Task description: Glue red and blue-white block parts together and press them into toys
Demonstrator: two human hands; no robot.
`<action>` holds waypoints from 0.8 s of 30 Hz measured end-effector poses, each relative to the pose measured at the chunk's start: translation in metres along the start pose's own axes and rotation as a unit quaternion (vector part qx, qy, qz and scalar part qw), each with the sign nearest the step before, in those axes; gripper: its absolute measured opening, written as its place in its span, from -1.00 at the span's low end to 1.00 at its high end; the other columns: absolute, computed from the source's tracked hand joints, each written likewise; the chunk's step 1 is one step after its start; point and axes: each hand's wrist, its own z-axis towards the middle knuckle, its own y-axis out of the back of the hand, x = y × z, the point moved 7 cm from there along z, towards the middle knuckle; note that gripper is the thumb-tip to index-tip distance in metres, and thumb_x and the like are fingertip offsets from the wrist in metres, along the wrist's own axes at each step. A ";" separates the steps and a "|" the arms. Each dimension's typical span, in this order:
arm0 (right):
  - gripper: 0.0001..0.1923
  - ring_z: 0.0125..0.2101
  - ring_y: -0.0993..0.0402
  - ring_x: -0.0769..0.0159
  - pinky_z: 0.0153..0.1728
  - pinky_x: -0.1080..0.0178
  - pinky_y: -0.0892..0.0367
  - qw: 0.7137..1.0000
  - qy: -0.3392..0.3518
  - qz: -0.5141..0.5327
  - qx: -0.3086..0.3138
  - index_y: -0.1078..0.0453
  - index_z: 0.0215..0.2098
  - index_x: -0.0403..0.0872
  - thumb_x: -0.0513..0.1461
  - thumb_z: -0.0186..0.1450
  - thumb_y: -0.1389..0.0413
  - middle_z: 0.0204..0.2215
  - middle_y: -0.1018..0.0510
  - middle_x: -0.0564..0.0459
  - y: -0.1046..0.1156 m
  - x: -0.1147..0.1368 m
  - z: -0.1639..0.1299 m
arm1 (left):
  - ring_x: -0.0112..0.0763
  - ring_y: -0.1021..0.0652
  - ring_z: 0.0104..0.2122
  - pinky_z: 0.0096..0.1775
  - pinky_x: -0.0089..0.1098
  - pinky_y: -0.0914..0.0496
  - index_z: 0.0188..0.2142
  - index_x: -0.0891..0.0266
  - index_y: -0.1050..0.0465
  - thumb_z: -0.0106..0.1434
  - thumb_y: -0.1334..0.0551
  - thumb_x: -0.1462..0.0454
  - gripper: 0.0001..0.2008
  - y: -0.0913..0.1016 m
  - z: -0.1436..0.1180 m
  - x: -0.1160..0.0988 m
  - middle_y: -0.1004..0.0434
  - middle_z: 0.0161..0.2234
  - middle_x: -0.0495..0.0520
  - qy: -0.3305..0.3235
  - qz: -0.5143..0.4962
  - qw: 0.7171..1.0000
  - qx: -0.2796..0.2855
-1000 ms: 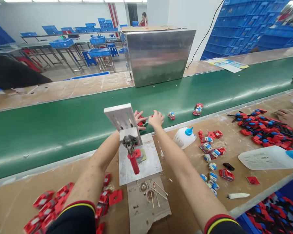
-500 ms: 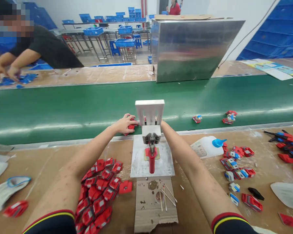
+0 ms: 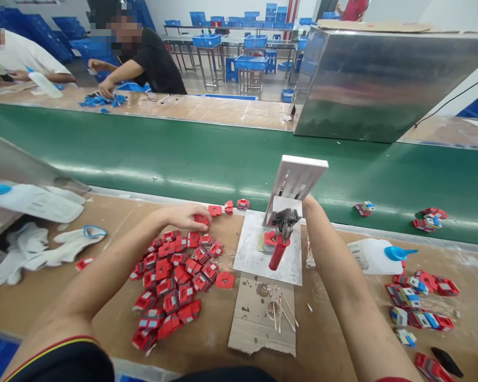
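Head cam: my two bare arms reach out over the bench.
L hand: fingers curled down on a red part at the far edge of the red pile; looks like a pinch, grip not fully visible.
R hand: hidden behind the white press stand; only forearm shows, so can't tell if it's open or holding anything.
Press: red handle tilted toward me, a red piece sits on the metal base plate under the clamp head.
Step, my guess: picking the next red part from the pile to feed the press.
Next move calls for: a clean lift of one part w/o dragging its neighbours, then across to the plate.
Nearby: cardboard scrap w/ sticks, glue bottle, red-blue pieces at right.
Beyond: green belt w/ a few pieces on it, steel box, other people at far side.
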 end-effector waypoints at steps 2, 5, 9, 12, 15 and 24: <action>-0.71 -0.48 -0.52 0.28 -0.37 0.17 -0.49 1.000 -0.025 0.017 -0.006 -0.51 -0.44 -0.01 0.00 0.06 -0.38 -0.53 -0.59 0.12 0.005 0.002 -0.005 | -0.21 -0.61 -0.25 -0.10 -0.30 -0.52 -0.21 0.10 -0.68 0.23 -0.31 -0.21 -0.52 0.004 -0.008 0.001 -0.65 -0.31 0.06 0.023 -0.033 0.999 -0.016; -0.67 -0.42 -0.53 0.26 -0.29 0.16 -0.49 0.998 -0.043 0.040 -0.033 -0.49 -0.41 0.00 0.00 0.01 -0.38 -0.50 -0.58 0.14 0.011 0.006 -0.011 | -0.16 -0.64 -0.15 -0.05 -0.25 -0.54 -0.04 0.11 -0.65 0.31 -0.25 -0.16 -0.50 0.024 0.016 -0.006 -0.68 -0.19 0.11 0.025 -0.031 0.995 -0.087; -0.64 -0.45 -0.51 0.30 -0.32 0.18 -0.44 0.993 -0.049 0.071 -0.085 -0.44 -0.40 -0.01 0.01 -0.01 -0.37 -0.52 -0.55 0.16 0.019 0.005 -0.018 | 0.06 -0.42 0.33 0.31 0.00 -0.34 0.26 0.13 -0.49 0.36 -0.24 -0.04 -0.44 0.011 0.100 -0.046 -0.41 0.33 0.30 -0.044 0.082 0.992 -0.083; -0.67 -0.50 -0.47 0.36 -0.39 0.24 -0.39 0.987 -0.047 0.087 -0.123 -0.44 -0.40 -0.03 -0.08 -0.07 -0.38 -0.53 -0.56 0.17 0.028 0.000 -0.025 | 0.03 -0.46 0.29 0.24 -0.06 -0.39 0.15 0.05 -0.58 0.33 -0.28 0.09 -0.58 -0.023 0.148 -0.065 -0.47 0.30 0.22 -0.069 0.091 0.993 -0.022; -0.70 -0.51 -0.47 0.38 -0.42 0.28 -0.37 0.983 -0.040 0.104 -0.146 -0.48 -0.39 -0.04 -0.16 -0.10 -0.36 -0.51 -0.60 0.16 0.040 -0.006 -0.033 | -0.13 -0.60 0.06 0.12 -0.24 -0.44 -0.01 0.11 -0.64 0.36 -0.21 0.20 -0.71 -0.034 0.149 -0.057 -0.64 0.06 0.18 -0.079 0.090 0.993 0.007; -0.77 -0.56 -0.49 0.46 -0.58 0.43 -0.28 0.969 -0.024 0.166 -0.183 -0.44 -0.42 -0.02 -0.29 -0.08 -0.29 -0.52 -0.61 0.21 0.052 0.004 -0.058 | -0.21 -0.60 -0.04 0.05 -0.32 -0.44 0.02 0.25 -0.59 0.39 -0.12 0.23 -0.67 -0.006 0.044 0.000 -0.66 -0.04 0.19 -0.011 0.094 0.995 -0.010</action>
